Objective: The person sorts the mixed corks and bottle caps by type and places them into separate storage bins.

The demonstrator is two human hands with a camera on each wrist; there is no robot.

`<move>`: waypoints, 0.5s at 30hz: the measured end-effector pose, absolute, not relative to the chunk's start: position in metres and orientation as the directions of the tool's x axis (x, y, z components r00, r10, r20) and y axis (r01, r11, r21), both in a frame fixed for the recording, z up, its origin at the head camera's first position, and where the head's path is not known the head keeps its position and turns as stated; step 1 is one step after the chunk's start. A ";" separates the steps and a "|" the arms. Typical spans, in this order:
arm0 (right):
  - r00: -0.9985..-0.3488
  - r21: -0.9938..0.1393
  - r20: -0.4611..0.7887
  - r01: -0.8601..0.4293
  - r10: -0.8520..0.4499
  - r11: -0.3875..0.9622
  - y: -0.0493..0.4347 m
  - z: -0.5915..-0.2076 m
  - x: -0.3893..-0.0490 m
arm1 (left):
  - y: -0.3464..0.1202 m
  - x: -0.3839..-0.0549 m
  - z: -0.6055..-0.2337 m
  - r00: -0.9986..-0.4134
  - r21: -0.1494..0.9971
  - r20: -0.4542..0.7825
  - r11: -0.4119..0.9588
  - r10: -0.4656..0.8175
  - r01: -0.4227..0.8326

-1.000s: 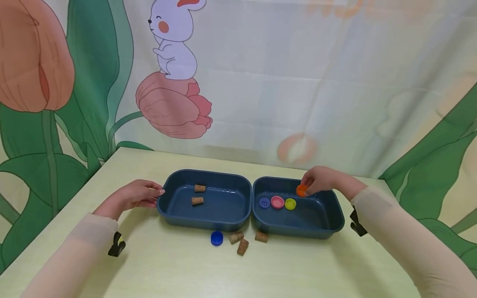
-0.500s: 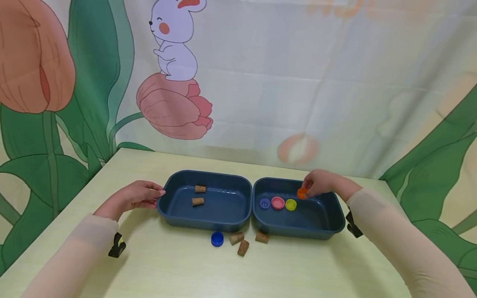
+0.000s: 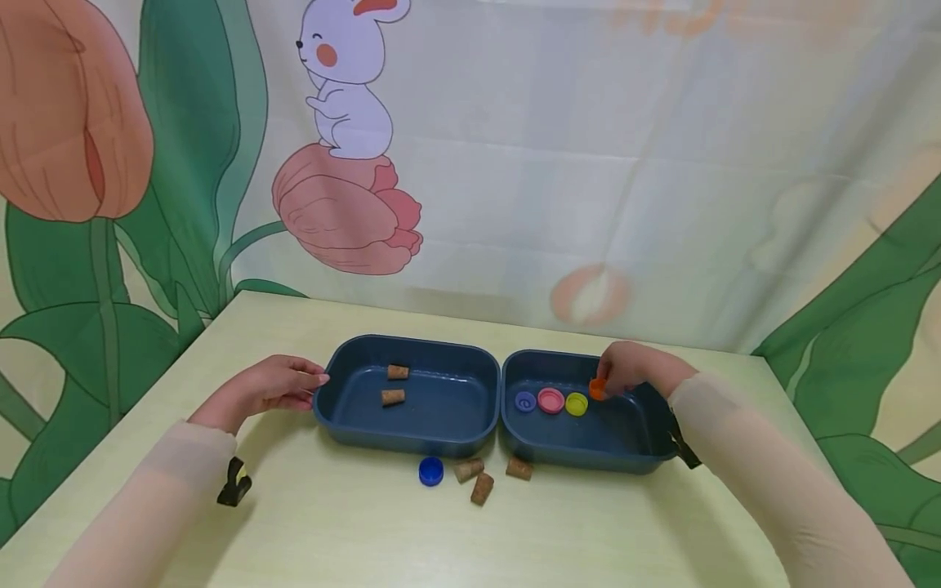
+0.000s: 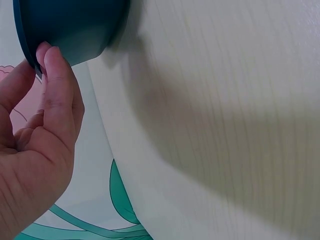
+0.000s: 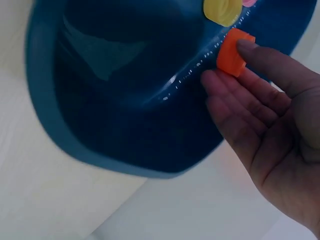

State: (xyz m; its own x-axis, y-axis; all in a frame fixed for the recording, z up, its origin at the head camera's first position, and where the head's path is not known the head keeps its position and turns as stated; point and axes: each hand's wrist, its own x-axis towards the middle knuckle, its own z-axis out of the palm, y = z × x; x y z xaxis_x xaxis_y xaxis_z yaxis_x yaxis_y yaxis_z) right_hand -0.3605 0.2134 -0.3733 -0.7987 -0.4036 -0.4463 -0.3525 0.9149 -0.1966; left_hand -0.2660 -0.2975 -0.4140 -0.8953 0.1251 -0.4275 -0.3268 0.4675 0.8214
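My right hand (image 3: 625, 367) pinches an orange bottle cap (image 5: 233, 52) between thumb and fingers, low inside the right blue bin (image 3: 588, 457). To its left, in a row on that bin's floor, lie a yellow cap (image 3: 577, 404), a pink cap (image 3: 550, 400) and a purple cap (image 3: 525, 401). My left hand (image 3: 275, 385) grips the left end of the other blue bin (image 3: 408, 441), thumb and fingertips meeting at its rim in the left wrist view. Inside this left bin lie two corks, one cork (image 3: 398, 372) behind the other cork (image 3: 393, 397).
In front of the bins, a blue cap (image 3: 430, 471) lies on the pale table (image 3: 353, 523), beside three corks, the nearest being a tilted cork (image 3: 482, 489). The bins stand side by side. Behind the table hangs a printed cloth (image 3: 500, 204).
The right hand has moved slightly down in the right bin, bringing the orange cap closer to the yellow one's level. My left hand stays at the left bin's rim.
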 end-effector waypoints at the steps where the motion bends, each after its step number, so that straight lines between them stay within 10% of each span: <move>1: -0.800 -0.185 -0.452 -0.348 -0.394 0.919 0.212 -0.375 -0.361 | -0.297 -0.266 -0.414 -0.896 0.822 -0.427 0.466 0.125 -0.327; 15: -0.791 -0.155 -0.514 -0.294 -0.331 0.943 0.208 -0.389 -0.368 | -0.300 -0.268 -0.417 -0.892 0.816 -0.438 0.466 0.114 -0.341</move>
State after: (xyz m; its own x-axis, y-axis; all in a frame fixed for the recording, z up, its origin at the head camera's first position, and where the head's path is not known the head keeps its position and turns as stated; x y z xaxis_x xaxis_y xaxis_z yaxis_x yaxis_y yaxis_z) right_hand -0.3685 0.2083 -0.3891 -0.7912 -0.3309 -0.5143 -0.2940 0.9432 -0.1546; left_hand -0.2683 -0.2998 -0.4171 -0.8919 0.1137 -0.4377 -0.3412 0.4662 0.8162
